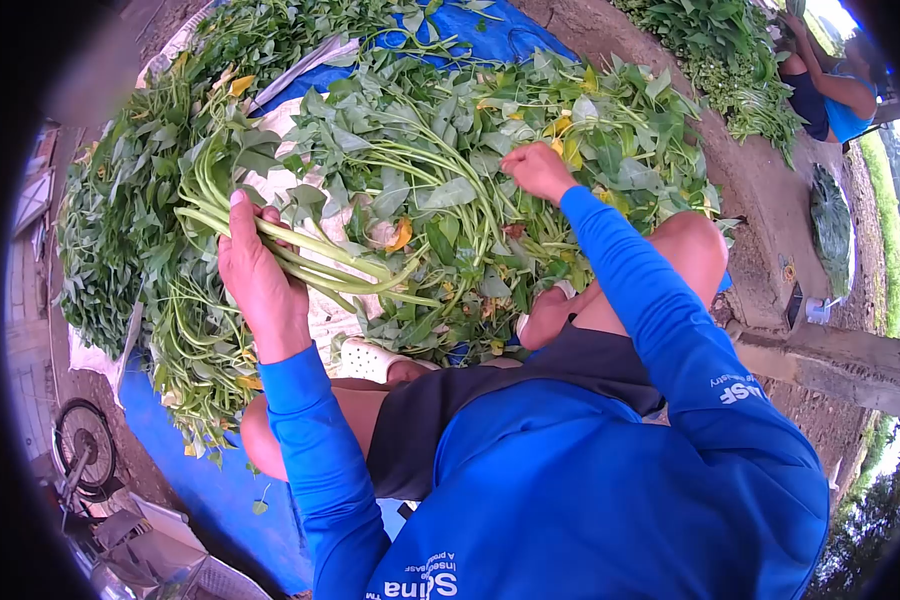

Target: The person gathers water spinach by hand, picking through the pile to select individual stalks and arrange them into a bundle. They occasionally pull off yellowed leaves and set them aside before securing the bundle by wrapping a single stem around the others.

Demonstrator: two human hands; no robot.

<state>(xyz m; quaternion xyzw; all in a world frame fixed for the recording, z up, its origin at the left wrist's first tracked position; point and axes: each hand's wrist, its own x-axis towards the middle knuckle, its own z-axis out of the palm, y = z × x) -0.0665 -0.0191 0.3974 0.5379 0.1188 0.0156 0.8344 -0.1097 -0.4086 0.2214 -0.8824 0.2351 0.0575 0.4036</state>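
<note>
Several thick green stems (340,256) lie gathered in the left hand (260,268), left of centre in the frame. That grip is wrapped round them, the thumb on the near side; most of the fingers are hidden behind the bunch. Bare stem ends point towards the middle of the frame, while the other end bends up into leaves at the upper left, where it is hard to make out which belong to the bunch and which to the leafy heap (120,210) beyond.

The right hand (538,170) is right of centre in the upper half, at the loose greens (440,190). Its grip is partly curled, the fingertips close to the leaves; I cannot tell whether it has hold of anything. Yellow leaves (570,150) show just beside it.

Underneath, a pale sheet (332,322) and a blue tarp (220,520) show only in parts, greens covering much of them. One pale clog (365,360) is visible below the stems. At the upper right, another person (840,92) is cut off by the dark rounded border. Lettering (420,587) on the blue shirt (620,480) runs off the bottom edge.
</note>
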